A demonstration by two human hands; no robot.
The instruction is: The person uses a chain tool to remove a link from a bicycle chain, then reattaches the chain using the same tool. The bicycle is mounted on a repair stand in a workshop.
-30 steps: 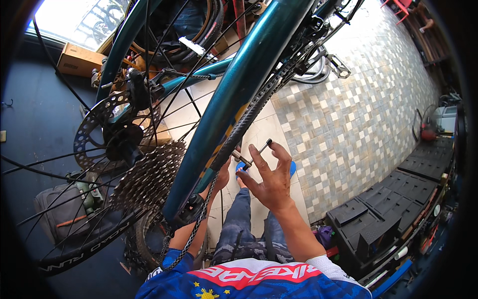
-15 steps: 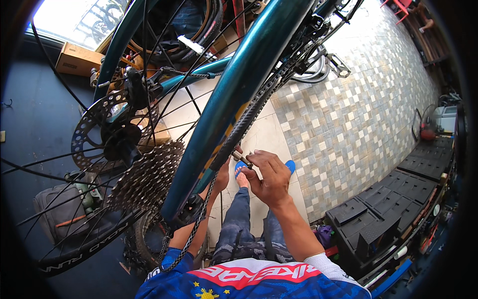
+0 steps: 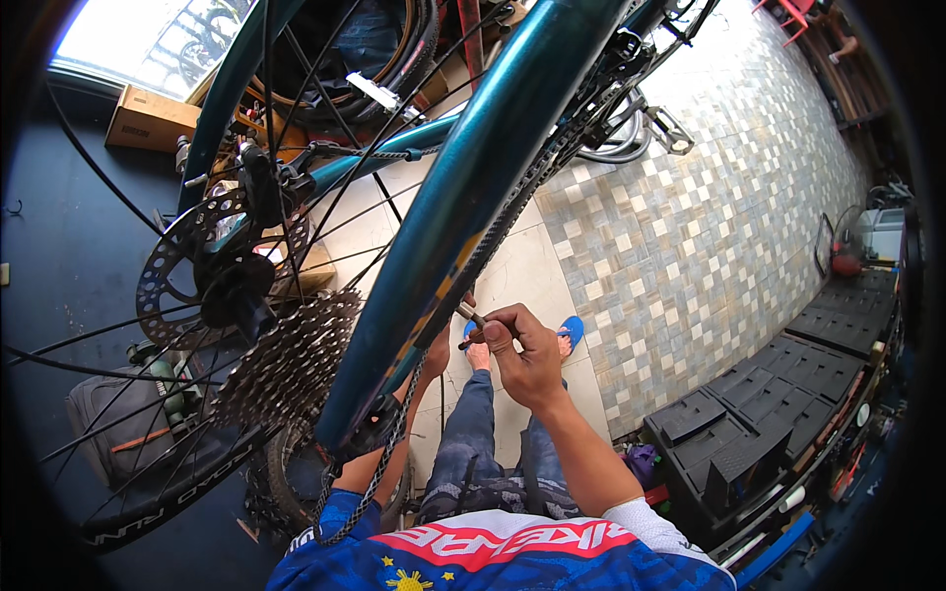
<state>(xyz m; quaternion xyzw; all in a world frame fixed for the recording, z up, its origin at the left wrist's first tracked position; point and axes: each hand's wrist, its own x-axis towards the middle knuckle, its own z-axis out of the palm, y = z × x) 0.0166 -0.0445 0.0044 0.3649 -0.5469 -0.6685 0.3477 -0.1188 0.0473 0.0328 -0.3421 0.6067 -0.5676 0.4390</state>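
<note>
My right hand [image 3: 529,357] is closed, thumb and fingers pinching the dark end of a small metal tool [image 3: 469,314] with a short silvery cylindrical body. The tool's far end reaches toward the underside of a teal bicycle frame tube [image 3: 463,187], where contact is hidden. Behind that tube, my left hand [image 3: 437,357] shows only in part, its fingers mostly covered. A loose run of chain [image 3: 386,463] hangs down past my left forearm. Left of the tube are the rear cassette [image 3: 291,364], a drilled disc rotor [image 3: 182,271] and the spoked wheel.
Black storage bins [image 3: 759,414] line a rack at the right. A grey bag [image 3: 118,424] lies behind the spokes at lower left, a cardboard box [image 3: 148,118] by the window. A pedal [image 3: 670,130] sticks out beyond the frame; more tyres [image 3: 424,49] stand behind.
My right hand has turned on the tool, its fingers curling in from a more spread pose. The bicycle's rear has shifted slightly left in view.
</note>
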